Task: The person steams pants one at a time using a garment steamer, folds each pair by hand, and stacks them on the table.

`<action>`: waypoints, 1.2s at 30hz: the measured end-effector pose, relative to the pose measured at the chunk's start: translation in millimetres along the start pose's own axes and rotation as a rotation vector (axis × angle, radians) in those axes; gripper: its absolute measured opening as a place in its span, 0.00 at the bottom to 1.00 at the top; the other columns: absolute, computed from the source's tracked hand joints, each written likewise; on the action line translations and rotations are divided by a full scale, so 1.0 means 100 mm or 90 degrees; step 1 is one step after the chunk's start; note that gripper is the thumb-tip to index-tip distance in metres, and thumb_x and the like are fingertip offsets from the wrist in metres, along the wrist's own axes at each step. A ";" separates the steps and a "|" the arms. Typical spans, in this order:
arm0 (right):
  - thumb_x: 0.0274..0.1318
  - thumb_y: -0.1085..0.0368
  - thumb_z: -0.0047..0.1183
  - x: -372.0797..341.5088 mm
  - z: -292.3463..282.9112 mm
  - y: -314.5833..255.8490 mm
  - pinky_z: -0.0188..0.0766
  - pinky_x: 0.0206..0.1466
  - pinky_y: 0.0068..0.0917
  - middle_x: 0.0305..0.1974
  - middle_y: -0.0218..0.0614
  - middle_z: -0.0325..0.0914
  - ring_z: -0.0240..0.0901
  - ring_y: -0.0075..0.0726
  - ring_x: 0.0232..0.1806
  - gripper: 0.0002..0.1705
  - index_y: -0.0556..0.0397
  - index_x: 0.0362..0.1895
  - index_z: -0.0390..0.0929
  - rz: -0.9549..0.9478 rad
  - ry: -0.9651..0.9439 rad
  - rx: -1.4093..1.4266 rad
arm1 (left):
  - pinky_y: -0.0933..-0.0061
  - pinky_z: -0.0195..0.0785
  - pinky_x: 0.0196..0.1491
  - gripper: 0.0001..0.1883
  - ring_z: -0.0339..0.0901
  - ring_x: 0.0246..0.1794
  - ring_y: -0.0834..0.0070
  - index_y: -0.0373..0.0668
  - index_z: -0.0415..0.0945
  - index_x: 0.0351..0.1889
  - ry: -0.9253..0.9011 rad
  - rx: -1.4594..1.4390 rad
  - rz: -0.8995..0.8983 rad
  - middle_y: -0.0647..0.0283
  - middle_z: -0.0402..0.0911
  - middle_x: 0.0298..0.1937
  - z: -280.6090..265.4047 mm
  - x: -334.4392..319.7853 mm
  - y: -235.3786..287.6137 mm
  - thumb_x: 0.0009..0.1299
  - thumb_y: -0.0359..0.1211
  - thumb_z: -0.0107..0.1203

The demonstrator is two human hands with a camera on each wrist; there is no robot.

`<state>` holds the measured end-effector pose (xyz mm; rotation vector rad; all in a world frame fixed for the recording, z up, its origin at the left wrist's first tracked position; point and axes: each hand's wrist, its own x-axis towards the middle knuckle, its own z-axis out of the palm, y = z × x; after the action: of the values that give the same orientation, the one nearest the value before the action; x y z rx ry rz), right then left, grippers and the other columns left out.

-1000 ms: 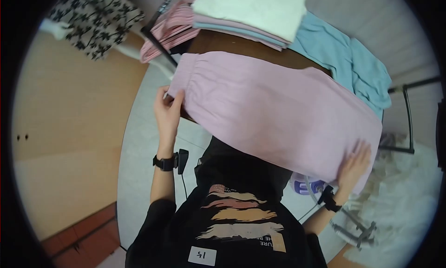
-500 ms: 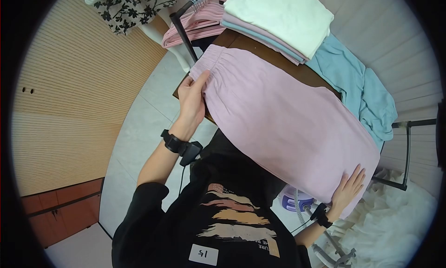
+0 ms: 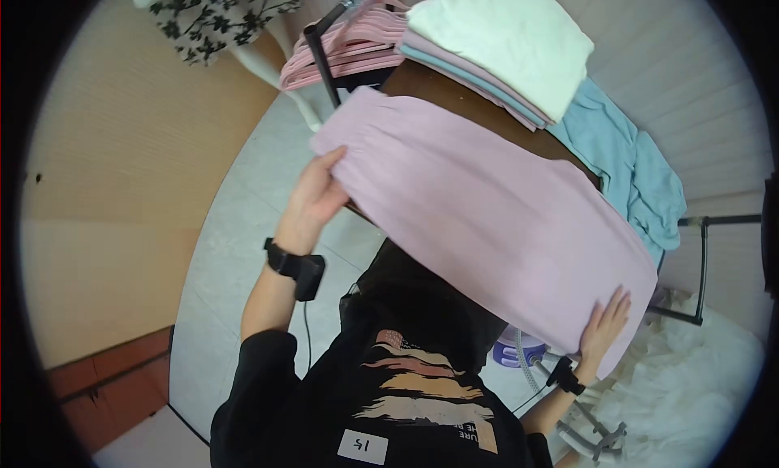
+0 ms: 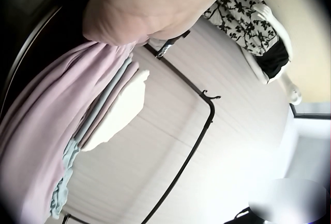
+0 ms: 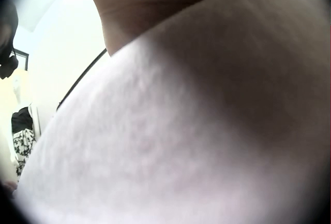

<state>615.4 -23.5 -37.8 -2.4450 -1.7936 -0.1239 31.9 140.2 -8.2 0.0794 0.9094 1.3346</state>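
A pair of pink pants [image 3: 487, 208], its elastic end gathered, stretches folded lengthwise across the dark brown table. At that elastic end my left hand [image 3: 318, 194] grips the near edge, thumb on top and the other fingers hidden beneath the cloth. The left wrist view shows the cloth hanging in long folds from the left hand [image 4: 150, 6]. Toward the other end, my right hand [image 3: 604, 326] rests flat on the fabric with its fingers straight. In the right wrist view the pink cloth [image 5: 129, 131] fills most of the picture below the palm.
Behind the pants stands a folded stack topped by a white garment [image 3: 507, 46], beside a crumpled light blue garment [image 3: 621, 163]. Pink hangers [image 3: 357, 42] hang on a black rack at the left. A purple steamer base [image 3: 519, 350] and white ruffled fabric [image 3: 690, 379] lie at the right.
My left hand has shifted slightly down and left, drawing the elastic end with it. The right hand stays flat on the cloth. The head view has turned since the first frame.
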 end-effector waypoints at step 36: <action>0.69 0.68 0.50 -0.28 -0.39 -0.66 0.48 0.84 0.47 0.77 0.50 0.64 0.56 0.56 0.81 0.32 0.54 0.76 0.66 -0.105 -0.011 0.300 | 0.53 0.57 0.79 0.27 0.64 0.77 0.62 0.41 0.61 0.78 0.032 0.240 0.516 0.53 0.69 0.76 0.80 -1.14 1.02 0.82 0.32 0.52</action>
<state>544.3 -35.7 -0.5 -1.9782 -1.7805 0.2769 4.1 107.0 159.0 0.7765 1.2262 1.8854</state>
